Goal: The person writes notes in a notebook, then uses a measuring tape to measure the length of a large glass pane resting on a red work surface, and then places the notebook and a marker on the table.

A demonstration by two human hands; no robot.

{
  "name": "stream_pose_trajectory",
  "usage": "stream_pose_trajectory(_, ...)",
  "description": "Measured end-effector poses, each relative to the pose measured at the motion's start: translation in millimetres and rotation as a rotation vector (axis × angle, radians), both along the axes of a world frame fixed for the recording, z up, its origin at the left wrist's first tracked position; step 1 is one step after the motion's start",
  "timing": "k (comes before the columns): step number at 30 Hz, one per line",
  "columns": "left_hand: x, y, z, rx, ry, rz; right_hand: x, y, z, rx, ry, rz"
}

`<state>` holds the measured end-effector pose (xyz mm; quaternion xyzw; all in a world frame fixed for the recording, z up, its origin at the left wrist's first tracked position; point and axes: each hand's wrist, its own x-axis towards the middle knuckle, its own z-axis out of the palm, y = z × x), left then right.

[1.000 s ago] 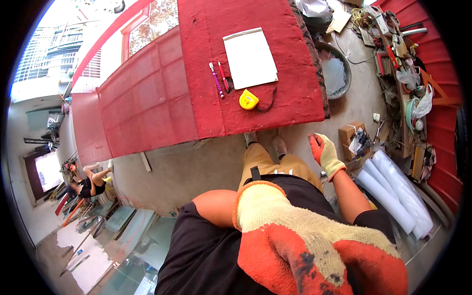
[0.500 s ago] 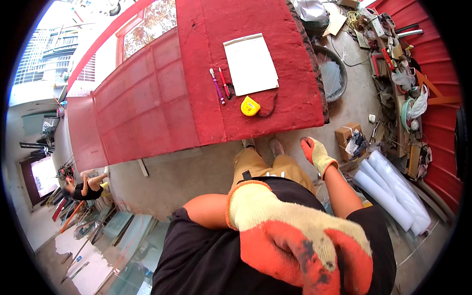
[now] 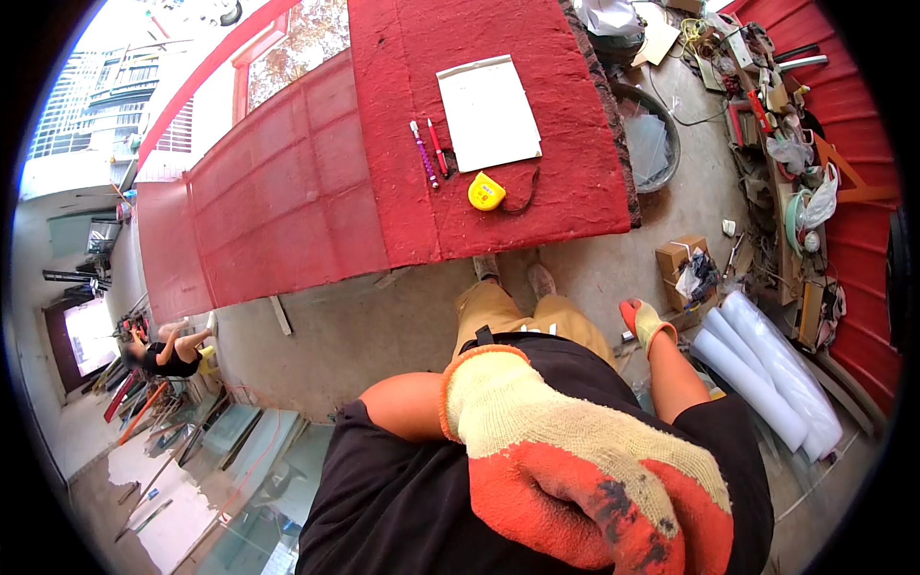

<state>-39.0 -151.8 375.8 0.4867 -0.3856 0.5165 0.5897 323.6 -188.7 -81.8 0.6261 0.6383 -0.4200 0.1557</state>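
My left hand [image 3: 585, 479], in a cream knit glove with an orange-red coated palm and dark stains, is bent up close before my black shirt. Its fingers are curled, and whatever they may hold is hidden. Farther off, my right hand [image 3: 648, 322] wears a matching glove and hangs closed beside my tan trousers [image 3: 537, 321]. A small pale bit shows by its fingers; I cannot tell what it is. On the red-covered table [image 3: 575, 206] lie a white paper pad [image 3: 490, 115], a yellow tape measure [image 3: 487, 192], a red pen [image 3: 436, 144] and a slim purple tool [image 3: 424, 155].
A round tub [image 3: 671, 153] with clear sheets stands right of the table. Nearby are a cardboard box [image 3: 678, 264], wrapped plastic rolls [image 3: 776, 369] and a cluttered shelf [image 3: 767, 144]. At left, glass sheets [image 3: 259, 446] lie low, and a person [image 3: 171, 356] sits farther off.
My right hand has moved a little right and down, away from the table edge. My left glove stays before my chest with a slight shift. The table sits slightly higher in view.
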Motion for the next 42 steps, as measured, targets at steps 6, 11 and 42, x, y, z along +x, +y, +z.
stream_pose_trajectory(6, 16.9, -14.4, 9.3, -0.125, -0.121, -0.030, 90.6, -30.7, -60.3, -0.083, 0.001, -0.180)
stream_pose_trajectory(11, 45.9, -35.8, 20.2, -0.382, -0.322, 0.046, 80.9, -27.5, -60.1, -0.059, 0.054, -0.108)
stream_pose_trajectory(42, -102.9, -267.3, -371.1, -1.074, 2.270, 0.919, 71.9, -0.8, -90.1, -0.166, 0.235, -0.290)
